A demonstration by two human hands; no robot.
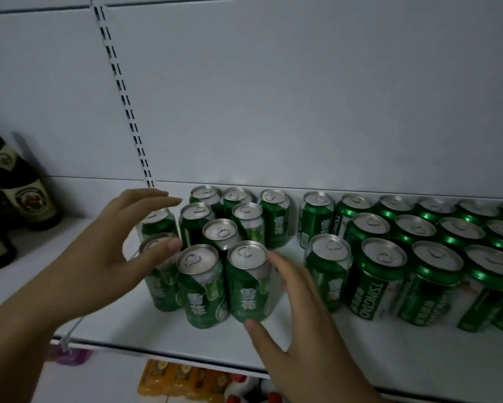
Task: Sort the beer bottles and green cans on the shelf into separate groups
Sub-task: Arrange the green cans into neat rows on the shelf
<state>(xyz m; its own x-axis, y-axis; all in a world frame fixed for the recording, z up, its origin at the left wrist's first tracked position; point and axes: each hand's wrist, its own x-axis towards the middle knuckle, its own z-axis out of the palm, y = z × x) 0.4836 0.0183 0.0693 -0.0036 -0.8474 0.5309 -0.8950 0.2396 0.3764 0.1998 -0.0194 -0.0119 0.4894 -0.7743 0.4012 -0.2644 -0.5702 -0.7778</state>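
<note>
Left grip (pixel 113 245): released, fingers spread above the leftmost green cans (pixel 219 232), thumb by one rim.
Right grip (pixel 299 324): released, flat beside the front can (pixel 248 286), grasping nothing.
Beer bottles (pixel 26 196): far left on the shelf (pixel 145 330), well apart from the cans.
Risk: a sideways shove may topple a front can (it stands near the shelf lip).
Cause: the packed cans touch and would pass a push along.

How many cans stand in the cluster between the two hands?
10 cans: three at the back, two next, one in the middle, two behind the left hand, two in front. Others may be hidden.
</note>
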